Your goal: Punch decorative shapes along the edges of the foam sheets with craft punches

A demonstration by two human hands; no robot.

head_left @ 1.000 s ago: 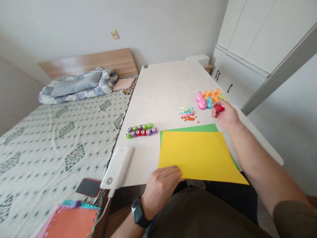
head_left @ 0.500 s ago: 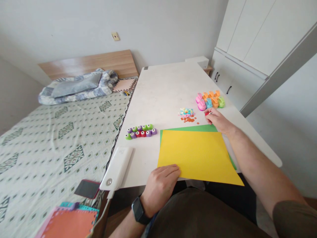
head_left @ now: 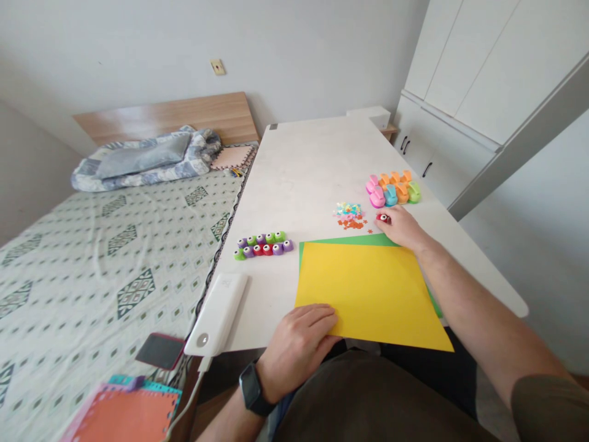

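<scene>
My right hand [head_left: 402, 227] is closed around a small red craft punch [head_left: 383, 218] with a white-and-black round top, low over the table just beyond the papers. My left hand [head_left: 301, 341] lies at the near left corner of a yellow sheet of paper [head_left: 363, 285], fingers together on top and the thumb by its near edge. Under the yellow sheet is a green sheet of paper [head_left: 340, 239], showing along its far and right edges. A pile of small paper cutouts [head_left: 350, 215] in blue, yellow, pink and orange-red lies left of my right hand.
Two rows of small punches [head_left: 262, 245] stand on the white table [head_left: 299, 172] at left. Larger lever punches [head_left: 391, 187] stand at the far right. A white power strip [head_left: 218, 313] with a cable lies along the left edge; a phone [head_left: 160, 350] rests on the bed.
My right hand has shifted slightly left and toward me with the red punch, which shows more clearly. The left thumb shows more below the paper's edge. The view has moved slightly.
</scene>
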